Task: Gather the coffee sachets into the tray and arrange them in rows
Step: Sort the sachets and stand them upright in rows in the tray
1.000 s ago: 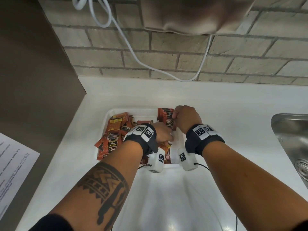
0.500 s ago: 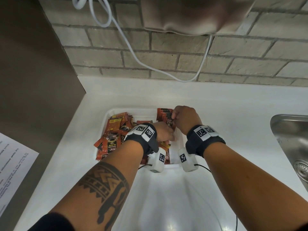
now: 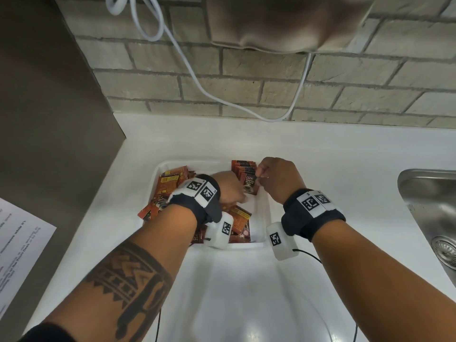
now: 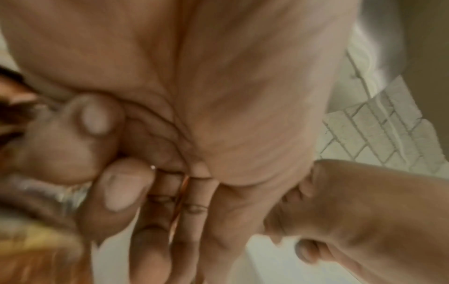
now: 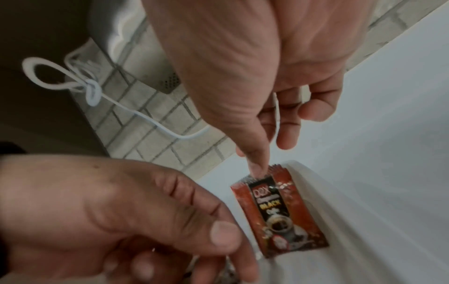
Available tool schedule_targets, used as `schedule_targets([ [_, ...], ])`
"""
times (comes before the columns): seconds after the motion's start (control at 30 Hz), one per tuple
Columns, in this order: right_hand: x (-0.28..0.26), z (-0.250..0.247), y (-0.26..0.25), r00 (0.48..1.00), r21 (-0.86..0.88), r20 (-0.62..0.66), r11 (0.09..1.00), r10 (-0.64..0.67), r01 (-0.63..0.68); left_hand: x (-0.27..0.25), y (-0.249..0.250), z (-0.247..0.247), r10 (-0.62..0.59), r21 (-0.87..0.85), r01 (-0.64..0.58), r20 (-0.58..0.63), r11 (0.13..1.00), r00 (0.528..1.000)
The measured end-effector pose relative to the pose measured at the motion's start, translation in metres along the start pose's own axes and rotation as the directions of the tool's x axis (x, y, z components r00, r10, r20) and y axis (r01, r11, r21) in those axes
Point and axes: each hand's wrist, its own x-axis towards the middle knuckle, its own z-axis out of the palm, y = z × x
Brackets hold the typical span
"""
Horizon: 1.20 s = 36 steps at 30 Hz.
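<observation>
A white tray [image 3: 268, 215] sits on the white counter. Several red-brown coffee sachets [image 3: 170, 183] lie loose in its left half. A row of upright sachets [image 3: 243, 167] stands at its back right. My right hand [image 3: 276, 178] holds the top edge of the row's front sachet [image 5: 279, 217], with the thumb tip on it. My left hand [image 3: 232, 188] is in the middle of the tray, just left of that sachet. Its thumb and a curled finger [image 4: 119, 190] pinch a shiny sachet [image 4: 36, 192], which is blurred.
A steel sink [image 3: 431, 206] is set in the counter at the right. A printed paper sheet [image 3: 19, 243] lies at the left below a brown panel [image 3: 49, 119]. A white cable [image 3: 197, 82] hangs along the brick wall under a beige appliance [image 3: 283, 21].
My left hand has edged up and right toward the row of sachets. My right hand stays at the row's top.
</observation>
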Motion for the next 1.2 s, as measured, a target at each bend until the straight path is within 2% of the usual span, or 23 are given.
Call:
schedule_targets([
  [0.1,-0.018,-0.004,-0.011,0.991,-0.059,0.127,0.997,-0.039,0.046,-0.002,-0.021,-0.019,-0.105,0.129,0.119,-0.111,0.984,0.988],
  [0.17,-0.031,0.001,-0.021,0.969,-0.142,0.24,0.986,-0.056,0.092,-0.004,-0.03,-0.028,-0.141,0.199,0.164,-0.127,0.966,0.982],
  [0.27,-0.038,0.021,-0.028,0.942,-0.281,0.331,0.948,-0.049,0.148,-0.004,-0.031,-0.026,-0.14,0.269,0.157,-0.084,0.95,0.987],
  [0.4,-0.034,0.038,-0.038,0.908,-0.363,0.415,0.926,0.057,0.108,0.002,-0.021,-0.005,-0.111,0.388,0.09,0.032,0.917,0.993],
  [0.5,-0.031,0.041,-0.045,0.891,-0.401,0.443,0.911,0.098,0.1,0.002,-0.015,0.004,-0.079,0.434,0.031,0.093,0.9,0.992],
  [0.63,-0.029,0.045,-0.046,0.895,-0.393,0.429,0.917,0.123,0.063,-0.003,-0.008,0.008,-0.107,0.494,0.045,0.097,0.868,0.989],
  [0.87,-0.027,0.049,-0.047,0.892,-0.367,0.42,0.93,0.166,0.0,-0.01,-0.016,0.005,-0.066,0.46,0.041,0.039,0.887,0.997],
  [1.03,-0.025,0.049,-0.044,0.888,-0.364,0.424,0.931,0.179,-0.014,-0.012,-0.013,0.01,-0.091,0.481,0.036,0.092,0.876,0.992],
  [1.2,-0.022,0.052,-0.038,0.872,-0.379,0.45,0.925,0.193,-0.009,-0.005,-0.018,0.012,-0.098,0.424,0.043,0.108,0.904,0.989],
])
